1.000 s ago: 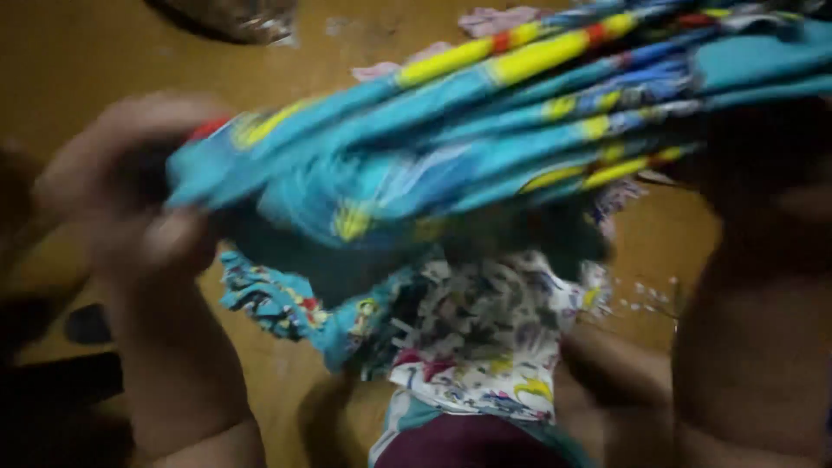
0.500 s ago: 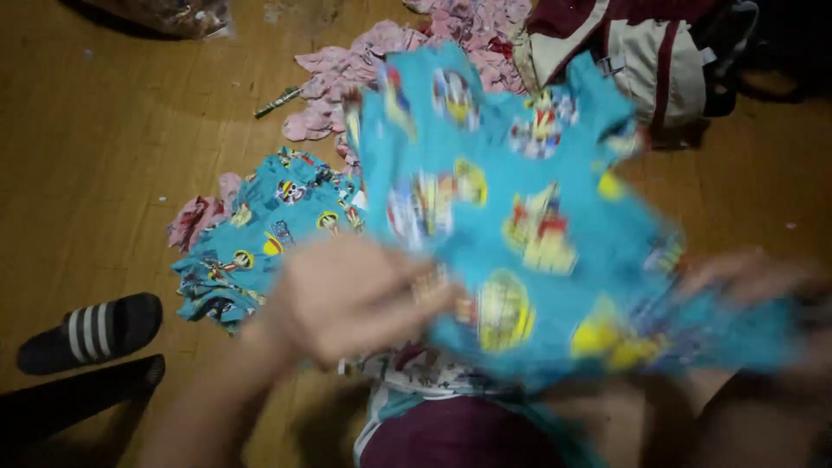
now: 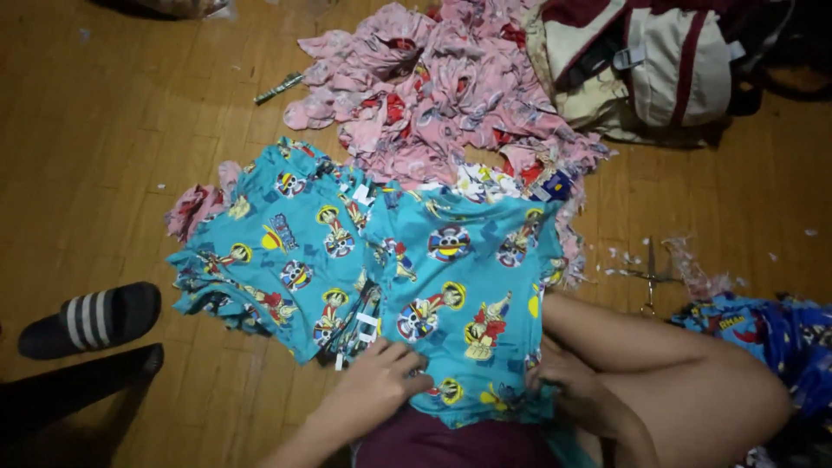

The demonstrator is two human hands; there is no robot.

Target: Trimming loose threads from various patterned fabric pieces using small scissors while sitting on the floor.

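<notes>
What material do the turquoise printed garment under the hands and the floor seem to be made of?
The turquoise garment looks like thin soft woven or knit cloth, likely cotton, matte: it lies flat with small wrinkles under the left hand and right hand. The floor looks like wooden boards with a slight sheen: plank seams and grain show.

Bare wooden floor (image 3: 104,156) open leftward; pink garment heap (image 3: 433,95), bag (image 3: 659,61), scissors (image 3: 650,276) crowding far and right sides.

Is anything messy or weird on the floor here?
Yes. Tiny fabric scraps lie scattered around the scissors on the wooden floor, and the pink clothes sit in a crumpled heap, unlike the flat turquoise shorts under both hands.
</notes>
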